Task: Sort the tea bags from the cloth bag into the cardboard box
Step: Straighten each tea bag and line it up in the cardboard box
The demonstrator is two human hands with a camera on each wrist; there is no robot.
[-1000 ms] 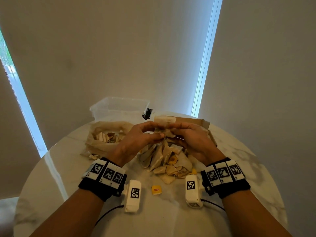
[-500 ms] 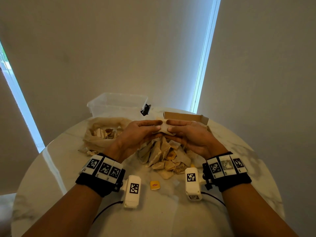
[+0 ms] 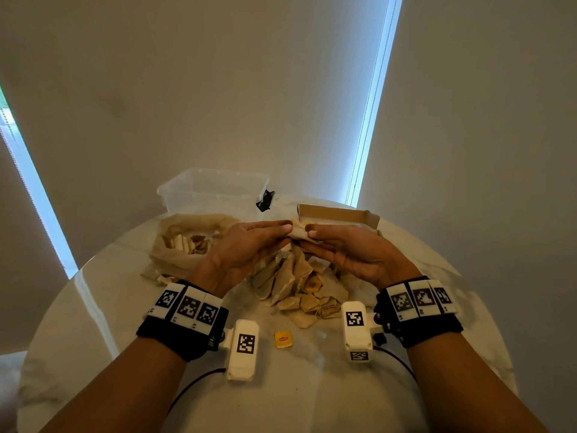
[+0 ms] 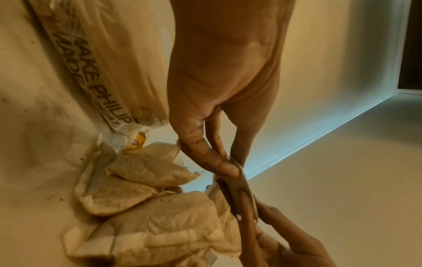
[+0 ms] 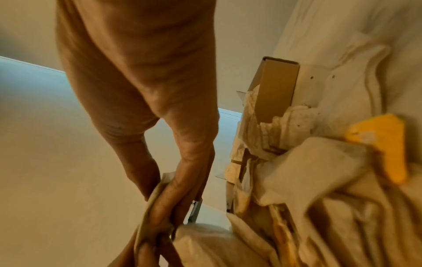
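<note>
Head view, item one: left hand and right hand, raised together above the table, fingertips meeting on a single pale crumpled paper tea bag. Each hand pinches one end between thumb and fingers; the left wrist view shows the thumb pad pressed flat on the paper. Held thus, probably to flatten or straighten the bag before it goes in.

Item two: loose heap of beige paper tea bags on the table directly beneath the hands, seemingly tipped out for easy picking.

Item three: shallow brown cardboard box, open, just beyond the right hand and within short reach; the right wrist view shows bags already against its wall.

Item four: beige cloth bag, mouth open, left of the left hand, some tea bags still inside.

Item five: small yellow tag, lying apart near the wrists.

Item six: clear plastic tub, far edge of the round white marble table.
</note>
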